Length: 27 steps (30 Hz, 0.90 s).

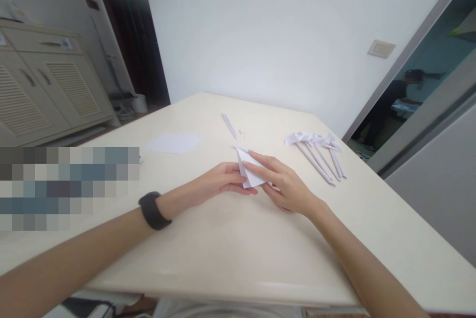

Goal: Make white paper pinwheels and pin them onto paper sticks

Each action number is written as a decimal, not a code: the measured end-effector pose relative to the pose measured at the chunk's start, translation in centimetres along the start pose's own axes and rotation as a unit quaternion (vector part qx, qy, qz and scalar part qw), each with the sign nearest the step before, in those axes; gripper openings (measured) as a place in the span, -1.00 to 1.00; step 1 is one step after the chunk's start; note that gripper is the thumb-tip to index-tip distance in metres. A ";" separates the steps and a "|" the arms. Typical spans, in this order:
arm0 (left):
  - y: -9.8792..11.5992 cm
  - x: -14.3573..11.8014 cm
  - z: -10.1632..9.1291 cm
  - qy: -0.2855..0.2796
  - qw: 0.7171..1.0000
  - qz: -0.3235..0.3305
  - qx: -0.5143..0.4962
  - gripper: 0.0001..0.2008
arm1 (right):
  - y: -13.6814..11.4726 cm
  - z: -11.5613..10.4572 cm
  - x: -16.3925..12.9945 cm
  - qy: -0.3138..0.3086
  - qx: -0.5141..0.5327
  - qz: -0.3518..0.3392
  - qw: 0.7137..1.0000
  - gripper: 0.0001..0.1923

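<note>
Between my two hands is a piece of folded white paper (254, 175), creased into a pointed, layered shape, held just over the table. My left hand (230, 178) grips its left side, thumb on the near layer and fingers beneath. My right hand (284, 184) holds it from the right, with fingers laid across the upper face and the thumb low. A dark band (154, 210) circles my left wrist. Beyond the paper lie thin rolled paper sticks (229, 126) and some tiny scraps (242, 134).
White paper sheets (174, 143) lie on the table's left part. Several paper pinwheel-like pieces on rolled sticks (314, 157) rest at the right. The cream table (238, 258) meets a white wall (275, 35) behind. A person (394, 99) shows through the doorway at right.
</note>
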<state>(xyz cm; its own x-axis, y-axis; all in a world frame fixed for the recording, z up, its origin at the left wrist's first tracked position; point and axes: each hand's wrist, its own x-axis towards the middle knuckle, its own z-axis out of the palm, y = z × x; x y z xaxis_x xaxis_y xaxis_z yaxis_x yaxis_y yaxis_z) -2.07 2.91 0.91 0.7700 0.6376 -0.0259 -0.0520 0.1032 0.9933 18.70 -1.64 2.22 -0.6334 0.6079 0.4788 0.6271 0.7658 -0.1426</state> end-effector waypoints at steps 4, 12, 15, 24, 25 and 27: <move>0.1 -0.1 0.1 -0.005 1.000 0.000 -0.002 -0.73 | -0.1 0.2 0.1 -0.025 -0.034 0.013 0.999 -0.43; 0.6 -0.2 0.4 -0.001 1.000 -0.007 -0.029 -0.78 | -0.1 0.2 0.1 -0.041 -0.051 -0.005 0.998 -0.42; 0.6 -0.2 0.2 0.011 0.999 -0.007 -0.046 -0.82 | 0.0 0.1 0.0 -0.049 -0.055 -0.005 0.997 -0.42; 0.7 -0.4 0.5 0.046 0.998 -0.017 0.035 -0.71 | -0.7 -0.2 0.0 -0.064 0.036 0.014 0.997 -0.36; 0.7 -0.4 0.5 0.050 0.997 -0.019 0.056 -0.71 | -0.9 -0.3 0.1 -0.061 0.067 0.029 0.995 -0.37; 0.7 -0.3 0.5 0.049 0.995 -0.019 0.085 -0.73 | -1.1 -0.4 0.1 -0.046 0.137 0.077 0.986 -0.38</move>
<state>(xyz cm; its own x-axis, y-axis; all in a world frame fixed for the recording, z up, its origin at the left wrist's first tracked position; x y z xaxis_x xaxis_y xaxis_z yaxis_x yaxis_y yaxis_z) -2.06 2.42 1.69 0.7026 0.7085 -0.0665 0.0905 0.0037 0.9959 18.09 -2.49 2.76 -0.5859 0.7287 0.3546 0.5813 0.6827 -0.4427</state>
